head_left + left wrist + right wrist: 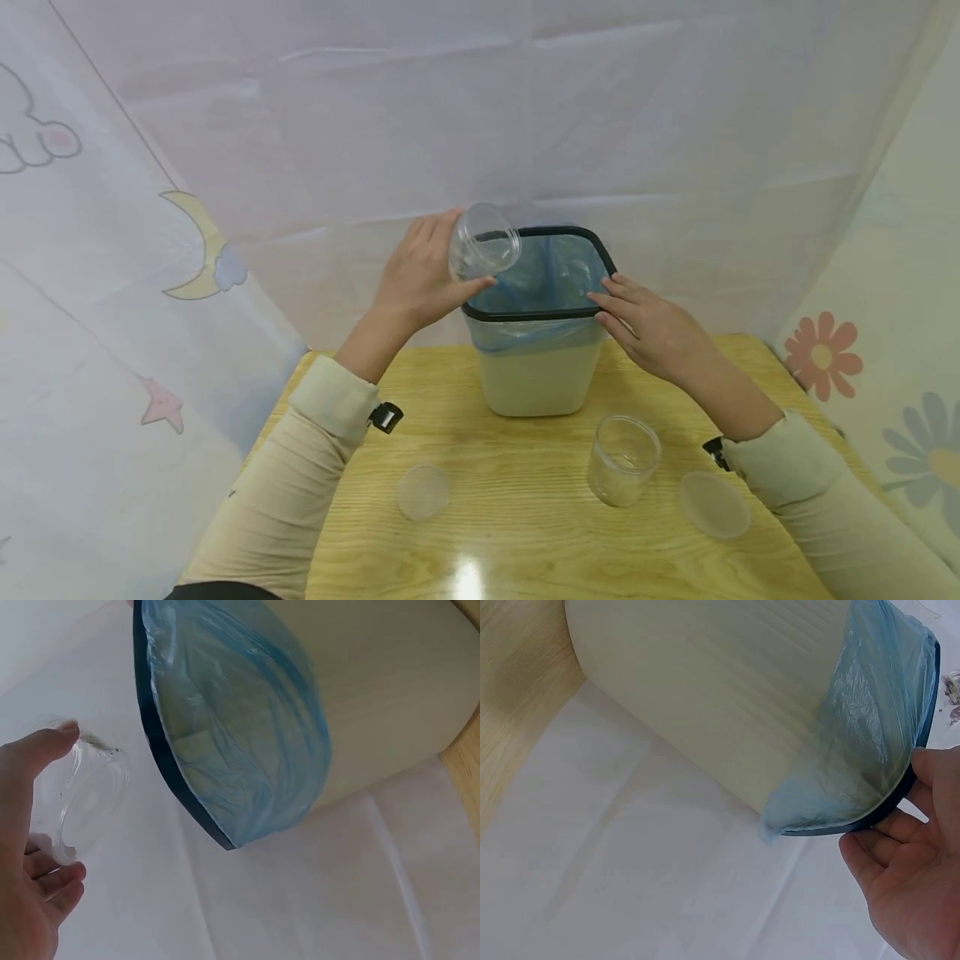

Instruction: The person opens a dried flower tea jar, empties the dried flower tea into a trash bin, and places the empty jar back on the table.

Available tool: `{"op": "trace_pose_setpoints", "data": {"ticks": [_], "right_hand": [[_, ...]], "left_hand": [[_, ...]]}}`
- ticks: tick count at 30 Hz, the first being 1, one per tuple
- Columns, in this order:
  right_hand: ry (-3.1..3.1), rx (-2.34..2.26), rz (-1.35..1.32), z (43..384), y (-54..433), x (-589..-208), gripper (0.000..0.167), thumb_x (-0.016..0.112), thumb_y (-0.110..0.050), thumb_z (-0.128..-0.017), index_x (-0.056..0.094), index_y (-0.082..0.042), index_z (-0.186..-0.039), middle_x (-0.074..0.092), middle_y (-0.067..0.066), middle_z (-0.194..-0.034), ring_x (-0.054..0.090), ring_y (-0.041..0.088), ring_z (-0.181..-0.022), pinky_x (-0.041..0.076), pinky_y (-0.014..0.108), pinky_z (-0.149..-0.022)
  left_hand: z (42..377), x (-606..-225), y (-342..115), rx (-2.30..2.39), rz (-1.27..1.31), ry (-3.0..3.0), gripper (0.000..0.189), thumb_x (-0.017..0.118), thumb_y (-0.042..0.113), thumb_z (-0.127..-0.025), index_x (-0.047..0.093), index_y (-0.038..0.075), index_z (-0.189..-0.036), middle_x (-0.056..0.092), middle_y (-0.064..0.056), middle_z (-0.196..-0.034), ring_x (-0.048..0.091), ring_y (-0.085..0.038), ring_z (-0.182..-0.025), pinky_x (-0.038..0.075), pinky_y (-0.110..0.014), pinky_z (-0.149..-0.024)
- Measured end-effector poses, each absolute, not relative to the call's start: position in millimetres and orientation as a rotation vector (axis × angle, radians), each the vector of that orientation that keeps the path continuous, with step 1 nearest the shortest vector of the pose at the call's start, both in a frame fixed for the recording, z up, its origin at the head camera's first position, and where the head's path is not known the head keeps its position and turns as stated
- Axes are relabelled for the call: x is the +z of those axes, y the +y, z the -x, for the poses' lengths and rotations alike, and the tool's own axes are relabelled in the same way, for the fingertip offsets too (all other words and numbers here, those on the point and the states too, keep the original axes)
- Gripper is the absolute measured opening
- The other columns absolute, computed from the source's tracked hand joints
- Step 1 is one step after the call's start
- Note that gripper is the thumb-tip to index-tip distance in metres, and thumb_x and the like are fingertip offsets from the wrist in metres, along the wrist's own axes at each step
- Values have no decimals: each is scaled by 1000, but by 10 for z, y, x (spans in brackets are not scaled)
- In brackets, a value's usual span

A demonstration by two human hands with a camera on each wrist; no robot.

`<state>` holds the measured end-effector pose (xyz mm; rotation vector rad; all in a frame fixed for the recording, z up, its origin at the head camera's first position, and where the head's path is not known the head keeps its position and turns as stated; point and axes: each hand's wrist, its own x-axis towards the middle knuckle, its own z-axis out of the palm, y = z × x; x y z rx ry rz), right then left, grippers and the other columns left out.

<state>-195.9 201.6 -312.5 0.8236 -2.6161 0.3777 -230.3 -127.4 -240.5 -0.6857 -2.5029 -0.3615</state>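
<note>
A cream trash bin point(536, 379) with a black rim and a blue bag point(551, 271) inside it stands upright on the table. My left hand point(420, 275) grips a clear plastic jar point(468, 242), thumb on one side and fingers on the other. Tilted, the jar has its mouth toward the bin, above the left part of the rim. A small dark smear shows at the jar's edge point(101, 742) in the left wrist view. At the right side of the bin my right hand point(656, 329) holds the rim point(889, 806) between thumb and fingers.
In front of the bin, a second clear jar point(624, 462) stands without a lid. One round translucent lid point(715, 505) lies to its right, and a smaller one point(423, 492) to its left. White sheeting hangs behind the wooden table point(525, 533), patterned sheets at the sides.
</note>
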Motion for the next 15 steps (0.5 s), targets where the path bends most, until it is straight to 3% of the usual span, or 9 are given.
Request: {"op": "trace_pose_setpoints", "data": {"ticks": [9, 12, 15], "right_hand": [[-2613, 379, -821, 1961, 2002, -3146, 43, 59, -17, -104, 56, -4, -144, 46, 26, -151, 38, 42, -144, 38, 59, -111], [-2611, 384, -815, 1941, 1994, -3149, 43, 59, -17, -104, 56, -4, -145, 46, 26, -151, 38, 42, -144, 39, 59, -111], [-2601, 384, -813, 1923, 1986, -3151, 43, 60, -17, -103, 56, -4, -144, 46, 26, -151, 38, 42, -143, 39, 60, -110]], "left_hand": [[2271, -2395, -1282, -578, 547, -2697, 105, 74, 65, -83, 30, 8, -159, 48, -14, -148, 44, -32, -136, 44, -48, -108], [2288, -2408, -1286, -357, 601, -2669, 100, 78, 55, -84, 32, 8, -158, 47, -13, -150, 42, -31, -137, 40, -46, -112], [2323, -2425, -1280, 91, 745, -2467, 79, 77, 30, -92, 36, 10, -156, 45, -10, -153, 41, -30, -139, 33, -42, -119]]}}
